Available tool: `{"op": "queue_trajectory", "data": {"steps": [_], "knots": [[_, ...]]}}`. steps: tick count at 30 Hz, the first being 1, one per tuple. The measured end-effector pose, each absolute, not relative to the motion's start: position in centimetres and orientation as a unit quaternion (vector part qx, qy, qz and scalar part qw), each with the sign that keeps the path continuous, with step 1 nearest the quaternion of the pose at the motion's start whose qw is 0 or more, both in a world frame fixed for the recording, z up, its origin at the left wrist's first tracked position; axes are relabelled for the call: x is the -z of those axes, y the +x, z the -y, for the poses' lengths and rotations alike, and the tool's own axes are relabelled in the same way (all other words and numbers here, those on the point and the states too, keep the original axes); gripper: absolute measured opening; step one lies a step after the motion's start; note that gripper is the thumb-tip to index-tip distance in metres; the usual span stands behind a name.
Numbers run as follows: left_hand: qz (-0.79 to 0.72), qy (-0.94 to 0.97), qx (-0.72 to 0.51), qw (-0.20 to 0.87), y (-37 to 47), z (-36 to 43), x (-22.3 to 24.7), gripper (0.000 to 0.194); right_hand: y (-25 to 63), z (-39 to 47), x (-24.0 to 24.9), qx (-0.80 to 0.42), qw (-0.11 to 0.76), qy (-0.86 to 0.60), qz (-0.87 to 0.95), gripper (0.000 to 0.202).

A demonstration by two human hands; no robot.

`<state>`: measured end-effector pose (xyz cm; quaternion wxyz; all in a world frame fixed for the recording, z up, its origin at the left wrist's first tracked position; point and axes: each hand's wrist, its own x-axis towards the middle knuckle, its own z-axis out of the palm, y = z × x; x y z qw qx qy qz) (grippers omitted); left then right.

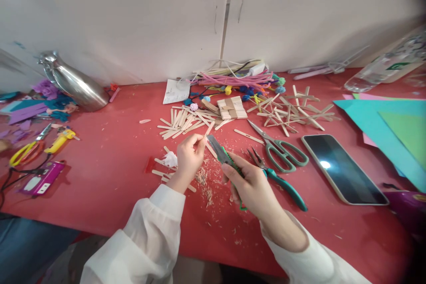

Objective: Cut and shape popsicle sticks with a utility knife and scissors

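Note:
My left hand (190,156) pinches a wooden craft stick (209,128), its tip pointing up and away. In my right hand (248,182) is a green utility knife (229,159), its dark blade (215,145) out and close to the stick at my left fingertips. Whether blade and stick touch, I cannot tell. Wood shavings (208,186) lie scattered on the red table below. Another loose stick lies just behind the blade. Next to my right hand are pliers (286,188) with teal handles, partly hidden by the hand, and green-handled scissors (282,153).
Piles of craft sticks (181,122) and a bundled stack (232,107) lie ahead, before pink pipe cleaners (236,80). A phone (344,168) and coloured paper (382,128) are at right. A metal jug (78,84), yellow scissors (28,151) and a yellow glue gun (61,140) sit left.

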<state>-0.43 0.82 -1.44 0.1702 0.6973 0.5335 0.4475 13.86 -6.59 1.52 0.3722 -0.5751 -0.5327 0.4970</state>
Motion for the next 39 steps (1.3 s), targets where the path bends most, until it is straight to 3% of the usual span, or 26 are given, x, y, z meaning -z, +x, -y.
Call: {"op": "queue_trajectory", "data": {"steps": [6, 14, 26, 32, 39], "knots": [[-0.537, 0.654, -0.462, 0.265, -0.4, -0.7, 1.3, 0.024, 14.2, 6.8, -0.8, -0.369, 0.364, -0.612, 0.597, 0.045], [-0.532, 0.656, -0.469, 0.257, -0.3, -0.6, 1.4, 0.024, 13.9, 6.8, -1.3, -0.313, 0.346, -0.620, 0.631, 0.048], [-0.529, 0.668, -0.483, 0.201, -0.2, -0.4, 1.5, 0.017, 13.5, 6.8, -1.2, -0.429, 0.365, -0.584, 0.585, 0.040], [-0.532, 0.547, -0.491, 0.420, -0.2, -1.0, 1.1, 0.019, 14.0, 6.8, -1.0, -0.364, 0.402, -0.609, 0.579, 0.039], [-0.454, 0.468, -0.499, 0.571, -0.7, -1.2, 0.5, 0.020, 16.1, 5.7, -1.1, -0.339, 0.441, -0.631, 0.540, 0.028]]}}
